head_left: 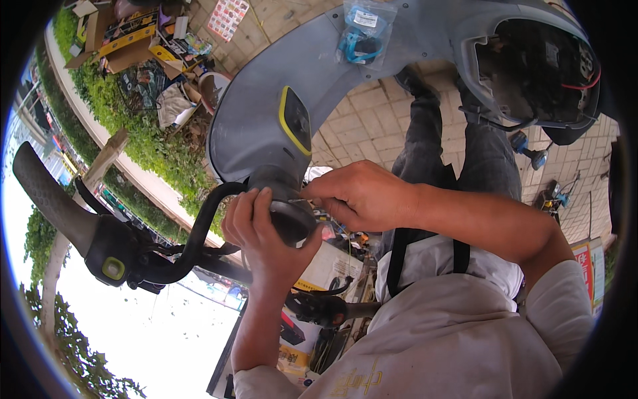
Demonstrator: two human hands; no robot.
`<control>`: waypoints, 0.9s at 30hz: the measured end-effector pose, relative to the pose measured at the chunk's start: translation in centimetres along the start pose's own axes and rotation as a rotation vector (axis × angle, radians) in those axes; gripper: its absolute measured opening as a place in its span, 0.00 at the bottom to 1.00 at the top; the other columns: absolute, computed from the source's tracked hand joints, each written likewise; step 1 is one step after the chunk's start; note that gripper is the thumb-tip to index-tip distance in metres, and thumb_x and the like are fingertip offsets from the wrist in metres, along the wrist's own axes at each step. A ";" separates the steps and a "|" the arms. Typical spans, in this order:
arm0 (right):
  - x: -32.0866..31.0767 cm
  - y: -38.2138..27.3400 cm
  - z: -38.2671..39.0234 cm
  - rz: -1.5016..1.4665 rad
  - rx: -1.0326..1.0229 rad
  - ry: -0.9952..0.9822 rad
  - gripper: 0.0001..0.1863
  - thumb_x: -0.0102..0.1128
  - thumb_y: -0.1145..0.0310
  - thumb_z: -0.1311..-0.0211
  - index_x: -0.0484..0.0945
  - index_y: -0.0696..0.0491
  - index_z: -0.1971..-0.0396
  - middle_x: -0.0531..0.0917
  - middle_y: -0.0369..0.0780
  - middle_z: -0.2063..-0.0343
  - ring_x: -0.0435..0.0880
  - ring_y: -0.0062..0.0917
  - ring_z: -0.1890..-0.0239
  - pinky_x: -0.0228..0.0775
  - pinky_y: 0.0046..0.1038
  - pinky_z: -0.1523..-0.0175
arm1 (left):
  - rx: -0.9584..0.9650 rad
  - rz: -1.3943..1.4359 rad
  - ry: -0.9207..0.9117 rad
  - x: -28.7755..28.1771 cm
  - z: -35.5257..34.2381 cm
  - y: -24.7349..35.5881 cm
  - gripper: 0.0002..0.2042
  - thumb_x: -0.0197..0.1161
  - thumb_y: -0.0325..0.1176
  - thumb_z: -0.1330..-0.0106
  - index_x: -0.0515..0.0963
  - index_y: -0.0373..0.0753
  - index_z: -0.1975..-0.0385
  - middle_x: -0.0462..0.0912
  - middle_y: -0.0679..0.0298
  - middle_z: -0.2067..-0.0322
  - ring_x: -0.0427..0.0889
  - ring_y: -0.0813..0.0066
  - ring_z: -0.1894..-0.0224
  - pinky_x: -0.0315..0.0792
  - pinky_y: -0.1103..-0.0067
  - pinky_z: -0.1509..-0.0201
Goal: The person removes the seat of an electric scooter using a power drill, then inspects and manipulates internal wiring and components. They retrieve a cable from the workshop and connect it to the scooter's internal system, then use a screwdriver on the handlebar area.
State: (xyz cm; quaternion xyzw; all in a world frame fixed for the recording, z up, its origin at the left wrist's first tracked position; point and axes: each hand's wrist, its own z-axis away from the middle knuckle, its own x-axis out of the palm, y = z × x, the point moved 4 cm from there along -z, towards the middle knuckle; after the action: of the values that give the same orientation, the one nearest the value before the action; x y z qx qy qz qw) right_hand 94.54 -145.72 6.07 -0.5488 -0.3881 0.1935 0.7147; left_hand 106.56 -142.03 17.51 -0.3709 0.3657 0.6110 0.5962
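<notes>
A grey electric scooter (256,136) stands in front of me, with a yellow-edged dark panel on its body. Wrapped around a round dark housing (291,223) at the middle of its handlebar is my left hand (262,229), fingers on the far side and thumb on the near side. My right hand (359,196) is closed in a pinch at the housing's upper rim. A thin light sliver shows by its fingertips, too small to name. The black handlebar (199,229) bends away to the left, ending in a grey grip (50,196).
On the scooter's footboard lies a clear bag (364,40) with blue contents. An open compartment (538,73) with a red wire is at upper right. A blue cordless drill (530,151) rests on the paving. Open cardboard boxes (126,40) sit by the hedge, upper left.
</notes>
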 end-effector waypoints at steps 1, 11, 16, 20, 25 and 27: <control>0.0 -0.1 0.0 -0.001 0.008 -0.014 0.06 0.54 0.73 0.47 0.76 0.52 0.68 0.80 0.43 0.78 0.80 0.40 0.72 0.70 0.38 0.67 | 0.006 -0.002 0.003 0.0 0.0 0.0 0.45 0.76 0.36 0.63 0.57 0.36 0.42 0.56 0.52 0.45 0.55 0.51 0.41 0.51 0.58 0.40; -0.2 1.8 -1.9 -0.338 0.090 -0.307 0.07 0.52 0.75 0.47 0.76 0.54 0.67 0.81 0.46 0.76 0.80 0.41 0.72 0.70 0.36 0.68 | -0.015 0.024 -0.014 0.0 0.1 0.0 0.45 0.76 0.36 0.63 0.57 0.36 0.42 0.57 0.53 0.45 0.54 0.52 0.40 0.48 0.58 0.40; -0.6 0.5 -1.6 0.022 -0.143 -0.152 0.06 0.54 0.73 0.48 0.74 0.54 0.68 0.78 0.45 0.81 0.79 0.42 0.74 0.70 0.38 0.70 | 0.008 0.003 -0.005 0.0 0.0 0.0 0.44 0.75 0.37 0.62 0.57 0.36 0.42 0.58 0.53 0.45 0.55 0.53 0.40 0.49 0.58 0.40; -0.4 0.7 -1.8 0.126 -0.161 -0.159 0.05 0.55 0.72 0.48 0.73 0.54 0.70 0.78 0.44 0.82 0.79 0.42 0.75 0.70 0.39 0.71 | 0.011 0.008 0.001 0.0 0.1 0.0 0.44 0.75 0.37 0.62 0.57 0.36 0.43 0.59 0.53 0.45 0.56 0.53 0.41 0.49 0.58 0.40; -0.2 0.5 -1.9 0.103 -0.121 -0.180 0.05 0.55 0.72 0.49 0.72 0.54 0.71 0.78 0.44 0.82 0.79 0.43 0.75 0.70 0.40 0.71 | 0.005 0.010 0.005 -0.1 -0.1 0.1 0.44 0.75 0.37 0.62 0.58 0.36 0.43 0.60 0.53 0.46 0.57 0.52 0.41 0.49 0.57 0.40; -0.5 0.0 -1.9 0.158 -0.110 -0.203 0.06 0.56 0.71 0.49 0.72 0.54 0.71 0.78 0.44 0.81 0.79 0.43 0.75 0.70 0.40 0.71 | 0.002 0.011 0.007 0.0 -0.1 0.1 0.44 0.75 0.38 0.62 0.58 0.36 0.43 0.60 0.53 0.46 0.57 0.52 0.41 0.49 0.57 0.40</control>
State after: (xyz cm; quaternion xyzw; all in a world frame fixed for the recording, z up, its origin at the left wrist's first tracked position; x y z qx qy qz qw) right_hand 95.72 -147.28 5.70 -0.5936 -0.4239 0.2822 0.6231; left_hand 106.49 -142.13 17.50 -0.3703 0.3703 0.6128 0.5918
